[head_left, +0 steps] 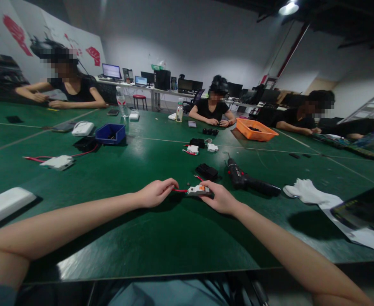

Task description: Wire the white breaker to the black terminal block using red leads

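Just above the green table, my right hand grips a small white and grey circuit breaker with an orange switch. My left hand pinches a red wire that runs into the breaker's left end. Behind the breaker lies a black plastic part, with another red wire end beside it. A black power screwdriver rests to the right of my right hand, its bit pointing away from me.
White breakers with red wires lie at left near a blue bin. An orange basket stands farther back. White gloves, paper and a dark blurred object sit at right. Several people work around the table.
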Action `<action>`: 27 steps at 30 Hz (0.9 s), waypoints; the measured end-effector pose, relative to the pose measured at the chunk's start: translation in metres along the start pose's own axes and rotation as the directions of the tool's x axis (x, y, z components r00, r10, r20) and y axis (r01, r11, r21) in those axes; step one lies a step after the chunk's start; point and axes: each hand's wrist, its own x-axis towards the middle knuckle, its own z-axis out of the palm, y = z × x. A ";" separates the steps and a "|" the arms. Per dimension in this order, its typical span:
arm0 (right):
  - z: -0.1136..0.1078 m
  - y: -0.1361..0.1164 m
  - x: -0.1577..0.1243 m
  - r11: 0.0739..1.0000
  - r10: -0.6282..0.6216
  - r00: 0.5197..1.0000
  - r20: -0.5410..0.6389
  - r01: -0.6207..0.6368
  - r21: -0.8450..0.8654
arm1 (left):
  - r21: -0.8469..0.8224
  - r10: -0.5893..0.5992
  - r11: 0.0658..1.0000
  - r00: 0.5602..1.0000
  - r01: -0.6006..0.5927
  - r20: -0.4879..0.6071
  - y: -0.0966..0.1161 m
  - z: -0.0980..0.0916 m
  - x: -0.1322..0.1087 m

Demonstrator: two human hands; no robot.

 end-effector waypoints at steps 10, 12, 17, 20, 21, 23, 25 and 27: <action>0.003 -0.003 0.000 0.999 -0.019 0.999 0.031 0.020 -0.033 | 0.092 0.029 0.995 1.000 -0.030 0.009 -0.005 0.004 0.001; 0.003 -0.006 0.001 1.000 -0.011 1.000 0.027 0.011 -0.013 | 0.127 0.043 0.991 0.999 -0.044 0.007 -0.004 0.005 0.001; 0.005 -0.011 0.003 0.999 -0.002 0.999 0.043 0.000 0.036 | 0.299 0.277 0.921 0.960 -0.251 -0.047 -0.004 0.005 0.002; 0.007 -0.011 0.003 0.999 -0.006 1.000 0.030 0.004 0.038 | 0.359 0.346 0.886 0.934 -0.294 -0.087 -0.006 0.005 0.003; 0.008 -0.011 0.004 0.999 -0.004 1.000 0.027 0.003 0.039 | 0.358 0.346 0.886 0.934 -0.294 -0.090 -0.007 0.005 0.003; 0.010 -0.011 0.004 0.999 0.001 1.000 0.024 -0.002 0.041 | 0.349 0.338 0.891 0.938 -0.291 -0.082 -0.007 0.006 0.002; 0.012 -0.012 0.005 0.999 0.008 1.000 0.023 -0.009 0.047 | 0.338 0.324 0.897 0.944 -0.284 -0.067 -0.006 0.005 0.002; 0.014 -0.014 0.005 0.998 0.017 1.000 0.023 -0.019 0.061 | 0.320 0.308 0.906 0.950 -0.276 -0.052 -0.004 0.005 0.002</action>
